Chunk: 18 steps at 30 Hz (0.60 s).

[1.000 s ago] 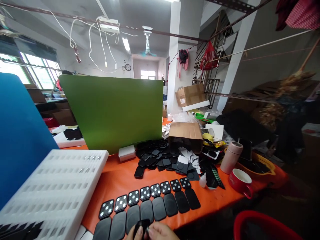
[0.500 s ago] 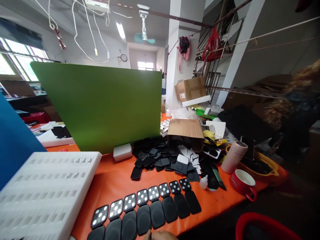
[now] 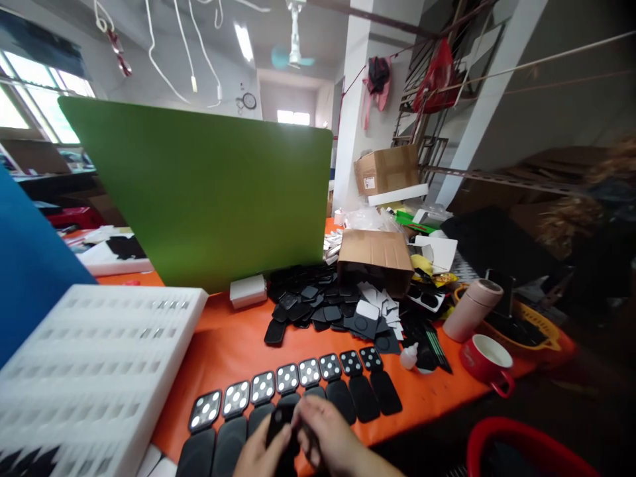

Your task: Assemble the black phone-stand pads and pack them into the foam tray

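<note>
both hands meet at the near edge of the orange table [image 3: 233, 351], low in the view. the left hand [image 3: 256, 456] is closed on a black piece [image 3: 279, 419], thumb laid over its lower end. the right hand [image 3: 332, 442] comes in from the other side with its fingers curled against the piece's right edge; motion blur hides whether it really grips or only touches. the piece sits between the two hands, a little nearer the left, and its long axis runs away from the person, about parallel to the black pads [image 3: 365, 397] lying side by side in the near row. it hangs over the middle of that row, covering part of the pads beneath. just beyond the pads is a second row of dotted squares [image 3: 309, 372], one behind each pad. farther back a loose pile of black parts [image 3: 318, 305] spreads in front of a cardboard box [image 3: 375, 255] and a green board [image 3: 209, 192]. a white foam tray [image 3: 99, 358] lies well to the left, and a small white bottle [image 3: 409, 356], a pink tumbler [image 3: 472, 310] and a red mug [image 3: 484, 361] stand to the right.
</note>
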Tool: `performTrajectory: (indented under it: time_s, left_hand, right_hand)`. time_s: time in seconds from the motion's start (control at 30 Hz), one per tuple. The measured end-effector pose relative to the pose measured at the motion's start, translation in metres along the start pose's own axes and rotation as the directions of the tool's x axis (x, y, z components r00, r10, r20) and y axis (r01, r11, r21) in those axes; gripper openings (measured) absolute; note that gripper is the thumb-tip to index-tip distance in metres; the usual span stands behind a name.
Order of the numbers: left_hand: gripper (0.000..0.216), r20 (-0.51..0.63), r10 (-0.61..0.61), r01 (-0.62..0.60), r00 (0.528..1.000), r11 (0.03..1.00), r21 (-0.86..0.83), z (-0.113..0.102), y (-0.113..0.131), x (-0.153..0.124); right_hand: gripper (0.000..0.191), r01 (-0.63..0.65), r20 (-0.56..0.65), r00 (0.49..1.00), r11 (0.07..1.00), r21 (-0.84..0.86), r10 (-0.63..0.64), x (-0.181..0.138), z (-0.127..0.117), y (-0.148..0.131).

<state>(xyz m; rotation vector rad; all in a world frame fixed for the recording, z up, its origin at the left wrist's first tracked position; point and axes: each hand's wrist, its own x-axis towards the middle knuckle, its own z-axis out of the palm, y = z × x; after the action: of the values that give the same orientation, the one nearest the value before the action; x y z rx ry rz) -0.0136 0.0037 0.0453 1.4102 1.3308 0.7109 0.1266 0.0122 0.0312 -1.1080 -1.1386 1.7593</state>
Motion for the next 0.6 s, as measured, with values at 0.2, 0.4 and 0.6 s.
performTrajectory:
  time_s: [0.2,0.4,0.6]
  left_hand:
    - [0.044,-0.093,-0.053,0.026,0.994,0.962,-0.272,-0.014,0.016,0.002]
    - [0.036,-0.124,0.158,-0.144,0.98,0.982,0.119,-0.011,0.018,-0.015]
    - [0.033,0.04,0.323,-0.316,0.946,0.88,0.355,-0.013,0.002,-0.029]
  right_hand:
    - [0.035,0.023,-0.036,0.999,0.997,-0.072,-0.026,-0.008,-0.001,-0.027]
    - [0.035,0.117,0.018,0.993,0.903,-0.414,-0.121,-0.016,-0.001,-0.04]
    - [0.033,-0.23,0.147,0.961,0.973,-0.032,0.232,-0.022,-0.006,-0.027]
